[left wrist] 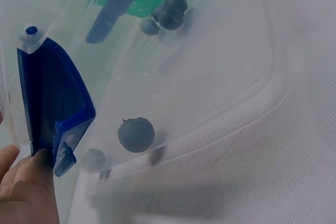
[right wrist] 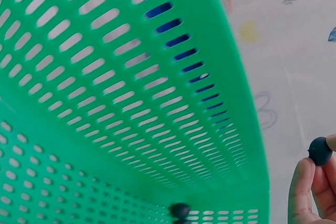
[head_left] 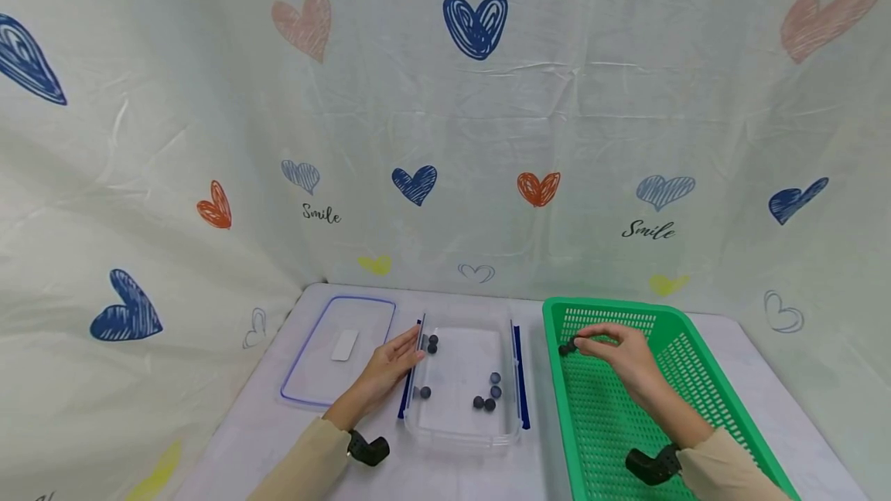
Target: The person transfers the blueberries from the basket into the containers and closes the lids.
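Between the hands stands a clear plastic container (head_left: pixel 459 439) with blue side latches, several dark blueberries (head_left: pixel 490 405) on its bottom. My left hand (head_left: pixel 383 373) rests against its left side, fingers extended; in the left wrist view, the fingertips touch the blue latch (left wrist: pixel 58 98). Over the far left corner of a green basket (head_left: pixel 567 408), my right hand (head_left: pixel 623 358) pinches one blueberry (right wrist: pixel 319 151) between thumb and fingers. Below that hand, more blueberries (right wrist: pixel 180 211) lie in the basket corner.
A clear lid with a blue rim (head_left: pixel 337 298) lies flat left of the container, with a small white rectangle (head_left: pixel 344 345) on it. Behind the white-covered table (head_left: pixel 480 478) hangs a curtain (head_left: pixel 599 114) printed with hearts. The basket's raised walls border the right hand.
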`<state>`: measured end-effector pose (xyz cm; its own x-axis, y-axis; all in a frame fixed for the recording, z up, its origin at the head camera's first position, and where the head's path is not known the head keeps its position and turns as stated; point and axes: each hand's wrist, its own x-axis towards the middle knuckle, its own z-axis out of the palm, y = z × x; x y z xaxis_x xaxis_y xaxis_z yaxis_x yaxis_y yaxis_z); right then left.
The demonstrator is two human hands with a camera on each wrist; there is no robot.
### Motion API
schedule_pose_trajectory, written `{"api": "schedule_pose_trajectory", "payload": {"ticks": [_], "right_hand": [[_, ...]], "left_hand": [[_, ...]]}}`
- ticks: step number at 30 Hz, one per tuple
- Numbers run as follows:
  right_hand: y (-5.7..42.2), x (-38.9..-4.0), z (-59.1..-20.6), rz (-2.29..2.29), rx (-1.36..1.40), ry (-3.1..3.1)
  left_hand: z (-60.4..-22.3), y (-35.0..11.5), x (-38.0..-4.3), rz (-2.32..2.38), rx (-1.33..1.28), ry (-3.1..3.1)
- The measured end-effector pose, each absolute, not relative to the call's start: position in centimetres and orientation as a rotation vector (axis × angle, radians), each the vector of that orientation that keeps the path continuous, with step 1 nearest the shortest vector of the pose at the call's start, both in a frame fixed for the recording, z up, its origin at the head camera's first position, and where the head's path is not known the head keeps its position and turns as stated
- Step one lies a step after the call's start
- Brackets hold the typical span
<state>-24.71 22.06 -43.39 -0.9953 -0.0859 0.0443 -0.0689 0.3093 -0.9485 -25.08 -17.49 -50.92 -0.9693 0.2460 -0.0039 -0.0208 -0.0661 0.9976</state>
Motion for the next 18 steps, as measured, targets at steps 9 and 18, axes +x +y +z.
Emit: {"api": "schedule_pose_trajectory", "payload": {"ticks": [9, 18], "right_hand": [[21.0, -24.6, -42.1, -1.829, -0.218, 2.494], [19.8, -25.1, -41.3, -1.851, -0.249, 2.462]], "left_hand": [[-51.1, -17.6, -25.1, 2.153, 0.235, 2.017], [-51.1, -17.6, -25.2, 2.129, 0.222, 2.035]]}}
